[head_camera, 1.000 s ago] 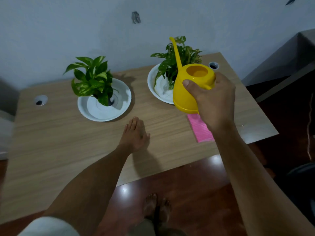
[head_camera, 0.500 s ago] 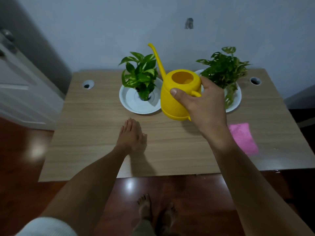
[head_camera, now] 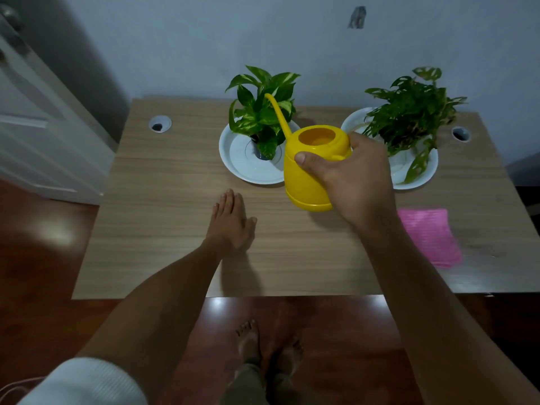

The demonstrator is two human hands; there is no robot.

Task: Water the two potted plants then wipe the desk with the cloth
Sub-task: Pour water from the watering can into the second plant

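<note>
My right hand (head_camera: pixel 355 179) grips a yellow watering can (head_camera: pixel 306 176) by its handle, held above the wooden desk (head_camera: pixel 163 206). Its long spout reaches up into the leaves of the left potted plant (head_camera: pixel 263 112), which stands in a white saucer (head_camera: pixel 248 171). The right potted plant (head_camera: pixel 409 112) sits in its own white saucer (head_camera: pixel 423 173), just behind my right hand. A pink cloth (head_camera: pixel 429 235) lies flat on the desk beside my right forearm. My left hand (head_camera: pixel 232 222) rests palm down on the desk, fingers together, holding nothing.
Two round cable holes sit in the desk, one at the back left (head_camera: pixel 159 124) and one at the back right (head_camera: pixel 461 133). A white cabinet (head_camera: pixel 38 135) stands left of the desk. The wall is close behind the plants. My bare feet (head_camera: pixel 268 346) stand on reddish floor.
The watering can has travelled from the right plant to the left plant, its spout now among the left plant's leaves. My view swung left. The left hand stayed put.
</note>
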